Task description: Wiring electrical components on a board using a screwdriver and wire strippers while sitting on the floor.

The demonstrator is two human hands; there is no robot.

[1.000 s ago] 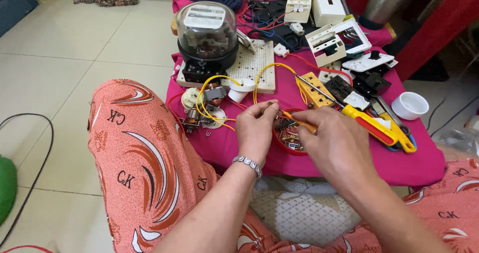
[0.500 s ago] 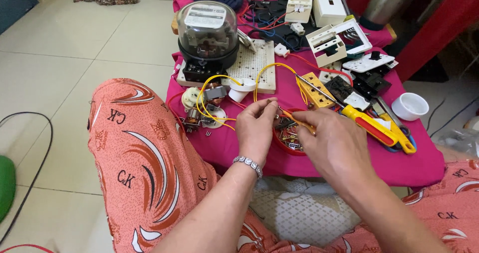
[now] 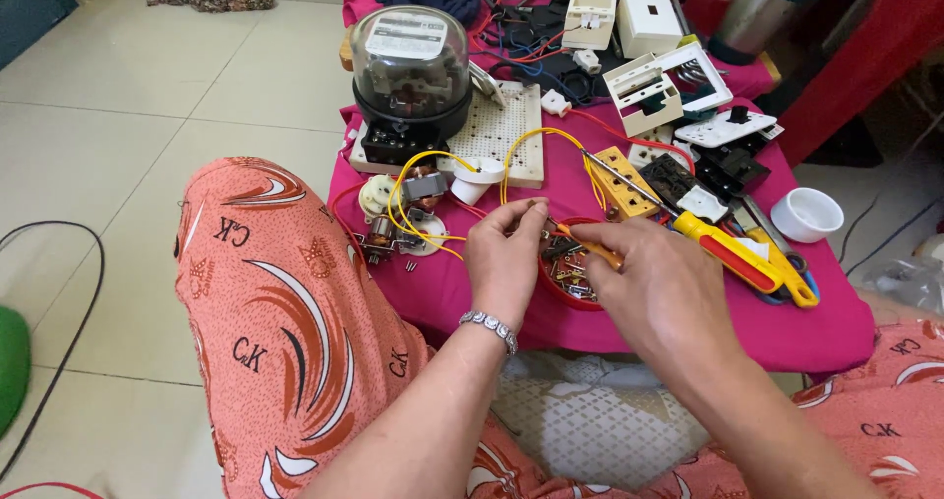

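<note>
While the left hand pinches the end of a yellow wire just as it did a moment ago, the right hand has barely shifted, its grip closed on a small orange-handled tool whose tip meets the left fingertips. Directly beneath both grips sits a red dish of small parts on the pink-covered bench. So the fine work at the wire end looks ongoing, not finished.

Soft, even daylight fills the room, bright on the pale floor tiles and the glass dome, which carries a faint sheen. Shadows beneath the worktop are mild. Focus is sharp throughout, with slight wide-angle stretch at the edges.
</note>
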